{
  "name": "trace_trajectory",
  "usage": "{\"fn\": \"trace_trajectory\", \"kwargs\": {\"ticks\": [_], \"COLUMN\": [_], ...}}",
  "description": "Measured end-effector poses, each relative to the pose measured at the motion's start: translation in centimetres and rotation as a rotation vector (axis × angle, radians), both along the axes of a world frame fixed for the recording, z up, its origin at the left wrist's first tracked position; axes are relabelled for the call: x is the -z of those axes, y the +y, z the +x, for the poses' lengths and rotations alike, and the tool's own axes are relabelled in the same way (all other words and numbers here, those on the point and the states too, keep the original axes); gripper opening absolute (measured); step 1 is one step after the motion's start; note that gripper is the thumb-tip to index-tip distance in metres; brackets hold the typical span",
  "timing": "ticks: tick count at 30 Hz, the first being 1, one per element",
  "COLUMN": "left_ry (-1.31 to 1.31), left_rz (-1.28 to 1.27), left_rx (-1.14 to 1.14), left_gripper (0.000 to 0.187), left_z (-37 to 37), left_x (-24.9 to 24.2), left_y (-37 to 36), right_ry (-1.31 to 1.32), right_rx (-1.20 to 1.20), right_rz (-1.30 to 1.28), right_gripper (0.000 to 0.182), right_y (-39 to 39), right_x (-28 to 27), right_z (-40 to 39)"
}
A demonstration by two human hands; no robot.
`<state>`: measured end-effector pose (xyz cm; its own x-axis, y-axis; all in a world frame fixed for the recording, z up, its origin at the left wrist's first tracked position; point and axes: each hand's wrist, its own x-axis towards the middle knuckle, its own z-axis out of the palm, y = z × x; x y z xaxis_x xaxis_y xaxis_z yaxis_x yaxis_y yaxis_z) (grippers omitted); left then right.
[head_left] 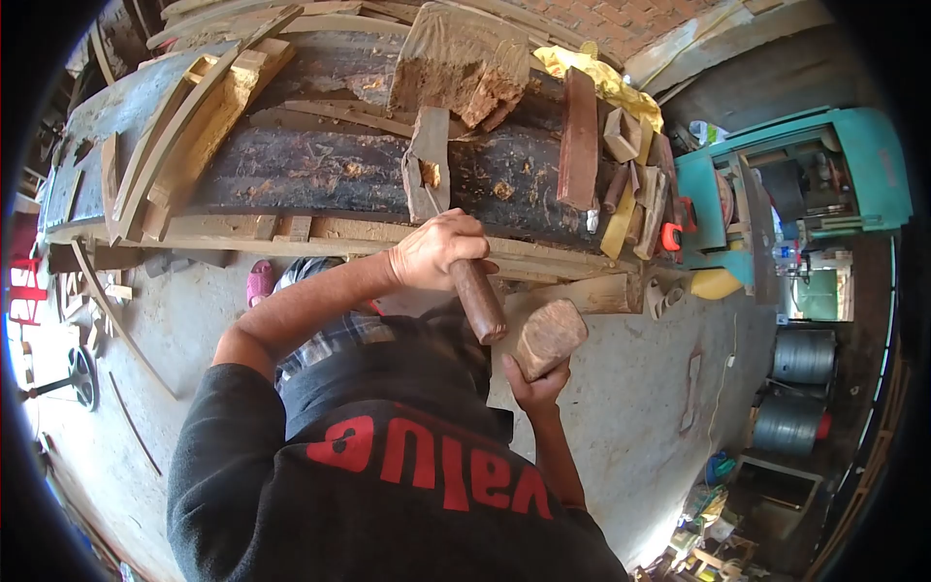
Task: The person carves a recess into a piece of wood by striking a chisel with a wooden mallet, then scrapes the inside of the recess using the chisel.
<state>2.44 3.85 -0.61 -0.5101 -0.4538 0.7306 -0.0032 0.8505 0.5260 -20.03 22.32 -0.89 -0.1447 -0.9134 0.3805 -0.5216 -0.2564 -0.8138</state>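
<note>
My left hand (441, 250) is wrapped round the wooden handle of a chisel (478, 301). The chisel's thin metal shaft points up toward a narrow grey-brown board (427, 163) lying across the dark log. A hollow with light wood inside shows in that board, close to the shaft. Lower right, my right hand (538, 386) grips a wooden mallet (553, 338), whose blocky head is near the handle's end but apart from it. The fingers of my right hand are partly hidden behind the mallet.
A dark log (320, 170) spans the bench. Beyond the board lies a rough wood slab (456, 58). At the right are a reddish plank (579, 136), an orange tape measure (671, 235) and a teal machine (868, 165). Long strips (184, 126) lie at the left.
</note>
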Motion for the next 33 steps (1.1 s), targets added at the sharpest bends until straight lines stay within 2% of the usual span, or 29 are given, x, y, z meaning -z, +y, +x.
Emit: {"fn": "trace_trajectory", "kwargs": {"ticks": [1,4,7,9,10,13,15,16,17,19,21,23,25,27,28,29,31,32,33], "left_ry": [0.006,0.127,0.307,0.197,0.346,0.433,0.457,0.409,0.368,0.336,0.220,0.166,0.159,0.157,0.154,0.152,0.180,0.178,0.180], "left_rz": [-0.010,0.292,0.590,0.941,0.858,0.926,0.688,0.645,0.725,0.428,0.312,0.158,0.127,0.103,0.070,0.080,0.087,0.090,0.077], "left_rx": [0.003,-0.088,-0.049,-0.181,-0.203,-0.200,-0.234,-0.244,-0.225,-0.125,-0.038,-0.076,-0.019,-0.035,-0.046,-0.047,-0.075,-0.071,-0.088], "left_gripper": [0.030,0.036,0.037,0.042,0.041,0.036,0.032,0.032,0.033,0.034,0.036,0.038,0.038,0.038,0.038,0.038,0.036,0.036,0.036], "left_z": [-0.1,0.6,1.7,3.1,3.1,4.2,3.2,2.9,2.6,1.6,1.7,1.0,0.6,0.3,0.1,-0.1,-0.5,-0.6,-0.7], "left_x": [-0.6,-2.3,-5.3,-4.1,-4.7,-5.2,-4.4,-4.7,-5.4,-3.6,-3.2,-2.2,-1.6,-0.8,-0.5,-0.4,-0.3,-0.1,0.0], "left_y": [-0.4,-2.1,-4.3,-7.3,-7.9,-8.1,-6.9,-5.7,-4.3,-3.3,-1.9,-1.2,-0.5,-0.3,-0.2,-0.1,-0.1,0.0,0.0], "right_ry": [0.006,-0.001,-0.053,0.026,0.025,-0.058,-0.038,-0.040,-0.053,-0.064,-0.090,-0.131,-0.173,-0.017,0.149,0.147,-0.345,0.062,0.244], "right_rx": [0.003,-0.021,0.040,0.023,0.026,0.032,0.049,0.056,0.063,0.066,0.113,0.113,0.118,-0.076,-0.096,-0.097,-0.142,-0.174,-0.207], "right_rz": [-0.010,0.112,0.152,0.207,0.203,0.270,0.221,0.222,0.212,0.205,0.142,0.127,0.120,0.169,0.036,0.047,-0.420,-0.277,0.124], "right_gripper": [0.056,0.062,0.055,0.055,0.055,0.055,0.055,0.055,0.056,0.056,0.056,0.053,0.050,0.048,0.035,0.035,0.040,0.037,0.041], "right_y": [0.0,0.1,-0.3,-0.4,-0.4,-0.6,-0.4,-0.3,-0.3,-0.2,0.0,0.2,1.5,3.4,2.5,1.5,0.3,1.2,1.7], "right_x": [-0.3,-0.7,-0.4,1.0,0.5,-0.4,0.3,0.3,0.2,0.1,-0.2,-0.8,-0.6,-0.1,-3.2,-3.5,-3.4,-0.7,2.2], "right_z": [-0.1,0.4,0.9,0.5,1.0,1.8,1.5,1.5,1.5,1.6,1.9,2.1,1.2,-0.7,1.1,2.5,4.7,1.4,-1.7]}}
